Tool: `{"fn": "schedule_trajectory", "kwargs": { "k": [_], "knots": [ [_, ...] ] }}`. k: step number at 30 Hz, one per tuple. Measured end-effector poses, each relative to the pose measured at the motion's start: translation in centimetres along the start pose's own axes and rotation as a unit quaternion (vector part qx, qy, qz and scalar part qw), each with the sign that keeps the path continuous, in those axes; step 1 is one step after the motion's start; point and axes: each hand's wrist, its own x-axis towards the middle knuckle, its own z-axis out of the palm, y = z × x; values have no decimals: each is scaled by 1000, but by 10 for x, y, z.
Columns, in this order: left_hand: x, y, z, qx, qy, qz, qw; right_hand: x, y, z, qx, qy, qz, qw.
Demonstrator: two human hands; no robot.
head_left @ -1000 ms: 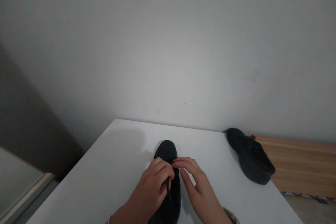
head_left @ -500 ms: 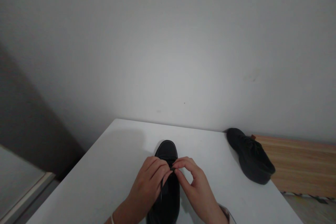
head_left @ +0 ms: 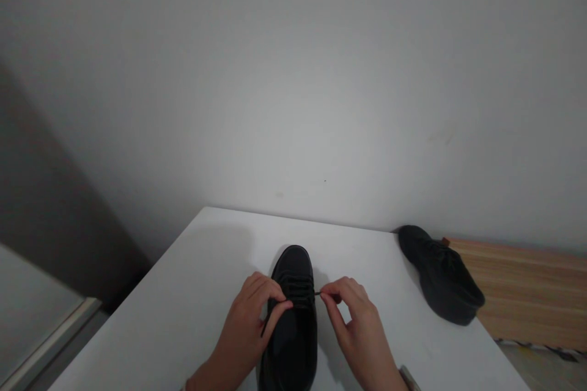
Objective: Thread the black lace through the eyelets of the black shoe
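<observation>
A black lace-up shoe (head_left: pixel 293 342) lies on the white table, toe pointing away from me. Laces cross its front in several rows. My right hand (head_left: pixel 351 314) is just off the shoe's right side, thumb and forefinger pinched on a short dark end of the shoelace (head_left: pixel 317 293) that runs out from the shoe. On the left side, my left hand (head_left: pixel 252 317) rests against the shoe, thumb and forefinger pinched together at the lacing. Whatever sits between those left fingertips is too small to make out.
A second black shoe (head_left: pixel 438 275) lies at the table's right edge near the wall. Behind the white table (head_left: pixel 183 293) stands a plain grey wall (head_left: pixel 293 104). Wood-grained board (head_left: pixel 527 287) shows beyond the right edge, and a pale ledge (head_left: pixel 59 339) is at the lower left.
My right hand has moved right, away from the middle of the shoe, with the lace end. My left hand has shifted slightly left, uncovering the rows of lacing.
</observation>
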Motion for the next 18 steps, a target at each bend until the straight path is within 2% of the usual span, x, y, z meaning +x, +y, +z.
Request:
{"fn": "schedule_trajectory", "kwargs": {
  "k": [3, 6, 9, 15, 18],
  "knots": [
    [0, 4, 3, -86, -7, -79, 993, -4, 5, -2, 23, -7, 24, 999],
    [5, 11, 9, -191, -6, -149, 970, -5, 2, -3, 43, -14, 34, 998],
    [11, 15, 15, -213, -25, -196, 957, -6, -5, -4, 57, -5, 25, 998],
    [19, 14, 18, -127, -42, -195, 972, -5, -16, -9, 63, 9, -31, 998],
    [19, 15, 15, -85, -75, -144, 983, -2, -20, -7, 47, 11, -66, 997]
  ]
}}
